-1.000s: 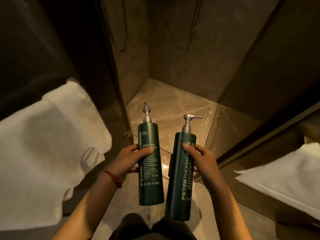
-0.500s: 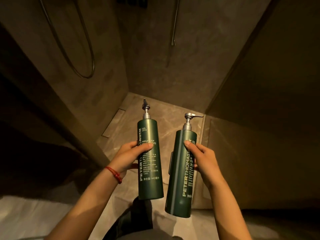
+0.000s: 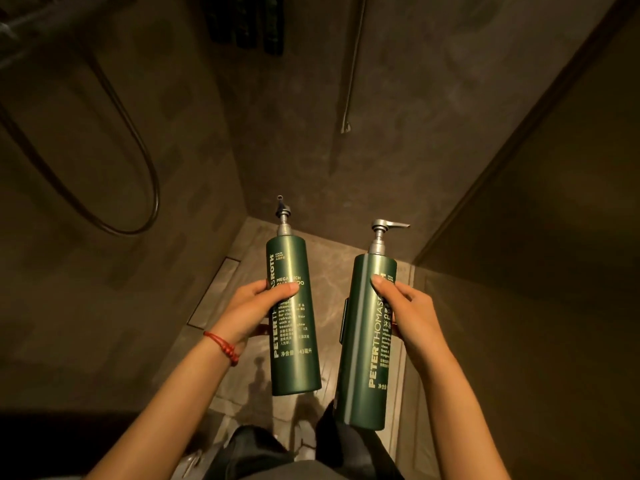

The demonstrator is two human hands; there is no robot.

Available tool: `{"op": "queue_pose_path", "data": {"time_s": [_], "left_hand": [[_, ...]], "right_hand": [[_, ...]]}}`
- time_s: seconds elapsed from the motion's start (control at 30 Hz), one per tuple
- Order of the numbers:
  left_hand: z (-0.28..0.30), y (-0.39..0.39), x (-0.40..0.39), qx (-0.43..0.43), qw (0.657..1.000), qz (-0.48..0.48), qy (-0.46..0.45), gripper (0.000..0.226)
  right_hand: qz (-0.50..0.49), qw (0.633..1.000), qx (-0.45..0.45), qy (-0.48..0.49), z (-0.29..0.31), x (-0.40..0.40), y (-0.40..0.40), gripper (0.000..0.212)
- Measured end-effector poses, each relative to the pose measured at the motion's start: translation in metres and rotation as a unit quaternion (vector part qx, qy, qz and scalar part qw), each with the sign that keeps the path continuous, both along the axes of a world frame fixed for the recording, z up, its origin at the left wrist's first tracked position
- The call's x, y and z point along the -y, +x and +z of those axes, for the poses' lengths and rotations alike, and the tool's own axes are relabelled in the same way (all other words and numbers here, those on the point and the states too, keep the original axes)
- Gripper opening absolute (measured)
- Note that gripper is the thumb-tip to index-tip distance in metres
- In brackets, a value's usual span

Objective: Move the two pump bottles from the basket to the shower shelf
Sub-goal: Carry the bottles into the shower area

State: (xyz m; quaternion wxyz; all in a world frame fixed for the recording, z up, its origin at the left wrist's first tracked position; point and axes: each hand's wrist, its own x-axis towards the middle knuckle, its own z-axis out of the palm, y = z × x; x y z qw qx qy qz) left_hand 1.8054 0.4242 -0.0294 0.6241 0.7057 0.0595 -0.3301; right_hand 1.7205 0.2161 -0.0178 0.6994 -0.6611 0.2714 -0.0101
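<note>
- Left hand (image 3: 258, 306) is wrapped around the middle of the shampoo bottle (image 3: 292, 317), thumb lying across the label, with a red string bracelet (image 3: 223, 346) on that wrist.
- Right hand (image 3: 408, 317) grips the body wash bottle (image 3: 365, 341) at about the same height, thumb on the front, fingers curled behind it.
- Both dark green bottles are upright in the air, well clear of the shower floor (image 3: 329, 271). The body wash sits just right of the shampoo, not touching it.
- Shampoo pump nozzle points away from the camera; the body wash one points right.
- Up and left of the shampoo bottle, a shower hose (image 3: 138, 161) loops down the wall.
- Dark bottle shapes (image 3: 246, 22) hang on the wall far above it, too dim to read.
</note>
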Motion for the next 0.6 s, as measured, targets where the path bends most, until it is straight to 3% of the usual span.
{"op": "queue_pose_path", "data": {"time_s": [0.37,0.6], "left_hand": [[-0.015,0.107,0.029,0.005,0.986,0.167,-0.015,0.054],[-0.006,0.149,0.066,0.007,0.925,0.376,-0.055,0.025]], "right_hand": [[0.148,0.989,-0.011,0.000,-0.009,0.051,0.193,0.028],[0.331,0.943,0.001,-0.030,0.014,0.062,0.321,0.026]]}}
